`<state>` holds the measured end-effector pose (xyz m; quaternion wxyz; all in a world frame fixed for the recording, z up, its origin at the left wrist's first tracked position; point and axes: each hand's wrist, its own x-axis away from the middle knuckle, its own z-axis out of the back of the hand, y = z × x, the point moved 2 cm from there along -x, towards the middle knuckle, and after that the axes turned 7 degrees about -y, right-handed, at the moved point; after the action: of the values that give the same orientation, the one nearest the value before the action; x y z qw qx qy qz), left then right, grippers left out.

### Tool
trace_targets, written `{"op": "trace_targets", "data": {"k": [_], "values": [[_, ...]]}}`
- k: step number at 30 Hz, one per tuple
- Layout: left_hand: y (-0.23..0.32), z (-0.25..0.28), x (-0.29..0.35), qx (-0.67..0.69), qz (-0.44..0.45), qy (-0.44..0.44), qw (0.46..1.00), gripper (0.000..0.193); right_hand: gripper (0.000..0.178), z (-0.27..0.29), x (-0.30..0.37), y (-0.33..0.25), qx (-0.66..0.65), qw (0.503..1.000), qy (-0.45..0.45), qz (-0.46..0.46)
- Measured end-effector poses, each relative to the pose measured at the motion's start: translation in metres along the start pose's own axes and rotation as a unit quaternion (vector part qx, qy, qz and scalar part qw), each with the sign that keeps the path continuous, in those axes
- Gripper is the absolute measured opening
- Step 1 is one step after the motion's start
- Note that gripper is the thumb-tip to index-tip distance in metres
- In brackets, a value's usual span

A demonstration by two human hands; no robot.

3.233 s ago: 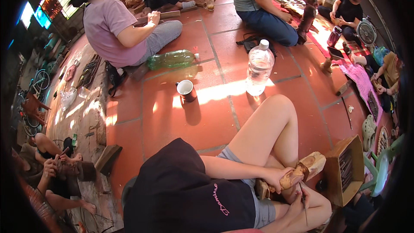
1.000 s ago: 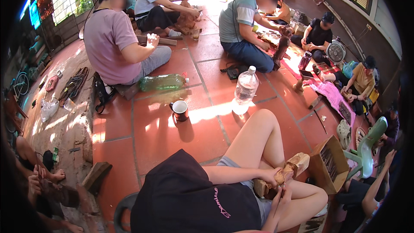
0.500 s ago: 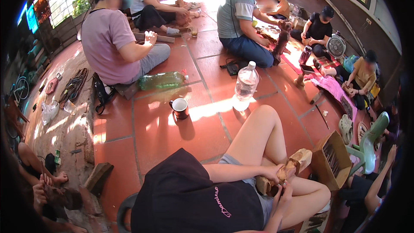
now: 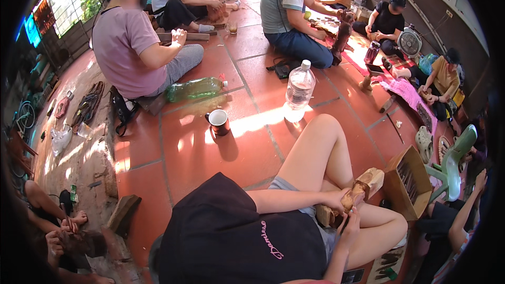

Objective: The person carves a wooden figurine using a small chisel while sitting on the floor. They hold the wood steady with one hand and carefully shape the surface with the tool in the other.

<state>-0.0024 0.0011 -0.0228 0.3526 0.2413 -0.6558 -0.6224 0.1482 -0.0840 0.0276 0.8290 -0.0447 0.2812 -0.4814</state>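
**Carved wood block held against the knee**

Red floor tiles carry the whole scene, sunlit in patches, with several people seated on them at their own wood pieces. The wearer sits with one bare knee raised, and the wood block, pale and partly shaped, rests just beside that knee, over the lower leg.

The left hand is closed around the near end of the wood block, fingers wrapped on it. The right hand comes up from below the wood block and pinches a thin dark carving tool, whose tip I cannot make out.

By my judgement the wood block is stiff and solid, moderately light for one hand, and not slippery, since raw wood grips well. Its thin carved edges could chip if knocked on tile. The thick, uncarved near end seems the safest place to hold, away from the tool's path.

Right of the wood block stands an open wooden box of tools, very close, which crowds that side. Beyond the knee, well apart from the wood block, are a dark mug, an upright clear water bottle and a green bottle lying flat. Nothing lies between the hands and the wood block.
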Motion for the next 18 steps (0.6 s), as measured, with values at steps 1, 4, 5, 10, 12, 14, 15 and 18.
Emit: {"op": "trace_targets", "data": {"k": [1, 4, 5, 10, 12, 14, 15, 18], "values": [[-0.006, 0.002, -0.004, -0.055, 0.010, 0.024, 0.998, 0.116, 0.013, 0.000, 0.006, -0.002, -0.008, 1.000, -0.017, 0.007], [-0.002, 0.003, -0.002, -0.014, -0.007, 0.025, 1.000, 0.112, 0.013, 0.007, 0.007, -0.012, -0.042, 0.998, -0.037, 0.011], [0.000, 0.003, -0.001, -0.016, -0.009, 0.026, 1.000, 0.113, 0.014, 0.011, 0.005, -0.014, -0.056, 0.998, -0.039, 0.008], [0.006, 0.000, 0.002, 0.059, -0.019, 0.009, 0.998, 0.112, 0.015, 0.017, -0.019, -0.007, -0.033, 0.998, -0.013, -0.047], [0.015, 0.001, 0.007, 0.066, 0.004, -0.007, 0.998, 0.112, 0.015, 0.009, -0.012, 0.001, -0.009, 1.000, -0.003, -0.024], [0.030, 0.001, 0.018, 0.061, 0.043, -0.033, 0.997, 0.114, 0.015, 0.006, -0.002, 0.003, 0.001, 1.000, -0.005, -0.012], [0.015, 0.002, 0.009, 0.034, 0.031, -0.011, 0.999, 0.115, 0.014, 0.006, 0.000, -0.002, 0.000, 1.000, -0.013, -0.006], [-0.019, 0.002, -0.017, -0.008, -0.006, 0.027, 1.000, 0.116, 0.013, 0.008, 0.008, -0.015, -0.004, 0.999, -0.044, 0.001]]}}
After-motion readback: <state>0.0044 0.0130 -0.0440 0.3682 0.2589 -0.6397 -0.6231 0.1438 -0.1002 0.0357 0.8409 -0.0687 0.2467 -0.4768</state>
